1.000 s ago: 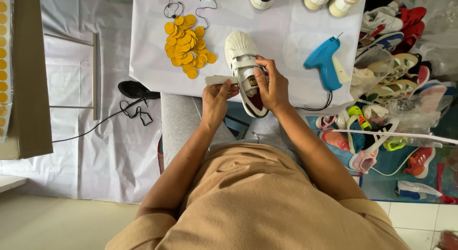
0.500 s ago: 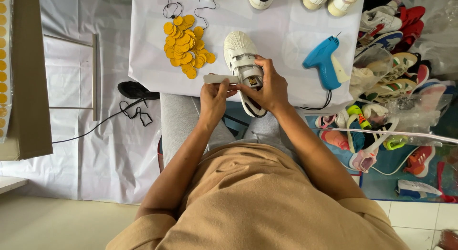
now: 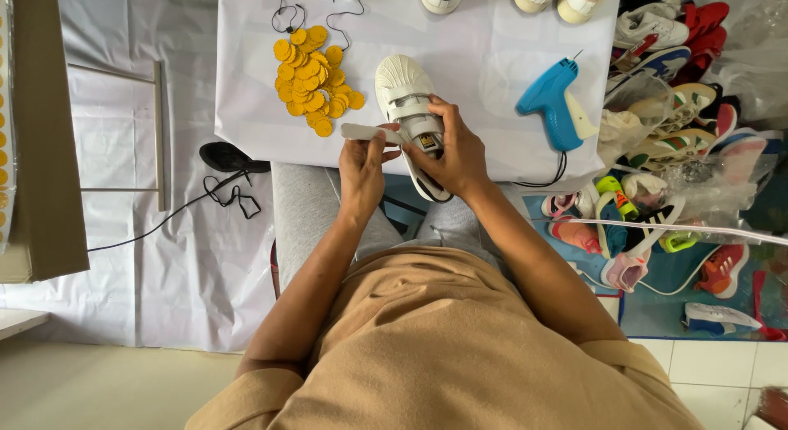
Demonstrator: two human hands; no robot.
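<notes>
Strap (image 3: 367,132) pulled further left, left hand (image 3: 364,166)

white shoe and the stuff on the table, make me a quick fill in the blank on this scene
1. The right hand grips a ____ strap shoe.
2. The left hand pulls one of its straps out to the ____.
3. The round tags piled on the white table cover are ____.
4. The tagging gun lying right of the shoe is ____.

Missing words: white; left; yellow; blue
</notes>
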